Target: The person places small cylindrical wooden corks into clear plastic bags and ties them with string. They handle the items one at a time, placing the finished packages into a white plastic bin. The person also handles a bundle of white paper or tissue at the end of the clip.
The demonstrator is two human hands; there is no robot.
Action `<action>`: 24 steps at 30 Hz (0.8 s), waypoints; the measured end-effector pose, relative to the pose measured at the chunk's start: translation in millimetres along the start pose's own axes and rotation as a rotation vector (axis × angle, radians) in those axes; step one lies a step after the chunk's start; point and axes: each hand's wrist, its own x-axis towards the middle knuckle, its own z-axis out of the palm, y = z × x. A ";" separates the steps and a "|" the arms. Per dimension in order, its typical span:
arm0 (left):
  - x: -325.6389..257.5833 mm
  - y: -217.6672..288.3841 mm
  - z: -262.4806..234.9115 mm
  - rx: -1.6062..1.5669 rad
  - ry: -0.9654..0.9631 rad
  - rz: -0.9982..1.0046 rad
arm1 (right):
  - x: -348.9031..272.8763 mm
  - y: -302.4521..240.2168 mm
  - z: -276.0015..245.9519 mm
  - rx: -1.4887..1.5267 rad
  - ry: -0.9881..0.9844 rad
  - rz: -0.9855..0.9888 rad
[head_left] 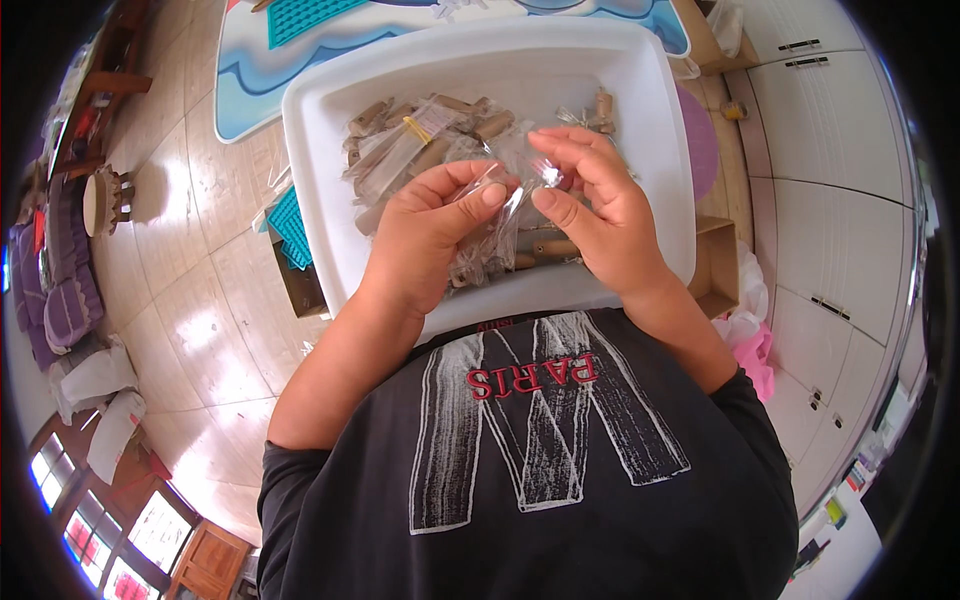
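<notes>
Over a white plastic tub (668, 150), both my hands are at a small clear plastic bag (515, 205). My left hand (425, 225) pinches the bag's edge between thumb and forefinger. Curled around its shiny other side is my right hand (610, 210), thumb and forefinger apart with crinkled film between them. Below lie several brown cylindrical pieces (555, 247), some inside clear bags (385, 165). A yellow strip (416, 129) shows on the bagged pile. One brown piece (604, 108) stands near the tub's far right corner. What the bag contains is hard to make out.
The tub sits by a blue-and-white patterned table (240, 95) with a teal textured mat (300, 22). Cardboard boxes (715, 265) flank the tub. A small round stool (103, 200) stands left on the tiled floor; white cabinets (840, 240) line the right.
</notes>
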 end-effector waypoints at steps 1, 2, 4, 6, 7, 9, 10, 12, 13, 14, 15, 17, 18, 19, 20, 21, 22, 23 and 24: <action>0.4 -0.4 1.0 -0.016 0.004 0.010 | -0.9 -1.5 0.2 0.036 0.023 0.055; 1.1 -1.1 1.6 -0.032 0.008 0.019 | -1.6 -2.4 1.0 0.047 -0.013 0.069; 1.3 -0.9 3.0 -0.046 0.027 0.020 | -2.8 -2.6 2.8 0.070 -0.085 0.098; 0.5 0.5 4.5 -0.041 0.056 0.003 | -0.1 -4.1 -0.6 0.040 -0.055 0.140; 0.9 -0.1 3.2 -0.052 0.040 -0.004 | 1.3 -4.4 -2.2 0.026 -0.042 0.161; 2.6 -1.8 -0.5 -0.074 0.008 -0.017 | 2.8 -3.4 -3.1 0.055 -0.062 0.170; 2.7 -1.1 0.0 -0.032 0.004 -0.011 | 3.6 -2.9 -3.5 0.069 -0.073 0.176; 2.2 1.7 2.6 0.051 -0.004 0.002 | 5.4 -2.6 -7.6 0.091 -0.130 0.171; 1.9 3.6 3.0 0.086 -0.016 -0.005 | 6.4 -2.7 -9.9 0.100 -0.156 0.169; 1.4 5.9 2.9 0.120 -0.029 -0.012 | 7.9 -3.3 -11.7 0.080 -0.185 0.159; 1.3 7.2 2.4 0.155 -0.042 -0.019 | 9.7 -4.1 -13.5 0.059 -0.214 0.150; 3.5 6.0 -1.1 0.179 -0.043 -0.007 | 12.9 -4.8 -14.3 -0.002 -0.220 0.110; 4.2 5.3 -2.1 0.192 -0.043 -0.001 | 14.4 -5.1 -13.3 -0.042 -0.196 0.079; 3.8 4.5 -0.6 0.163 -0.020 0.021 | 15.8 -6.1 -11.9 -0.084 -0.174 0.049; 3.1 2.6 2.6 0.134 0.004 0.043 | 16.8 -7.2 -9.8 -0.170 -0.097 -0.042; 2.6 1.2 4.9 0.105 0.028 0.065 | 17.8 -8.3 -7.0 -0.254 -0.021 -0.133; 2.9 0.6 5.9 0.122 0.029 0.077 | 18.4 -9.2 -4.8 -0.339 0.058 -0.223; 3.2 -0.2 6.4 0.139 0.030 0.089 | 18.5 -9.4 -3.3 -0.378 0.069 -0.264; 3.3 -0.6 6.8 0.156 0.030 0.101 | 18.2 -9.1 -1.9 -0.418 0.080 -0.305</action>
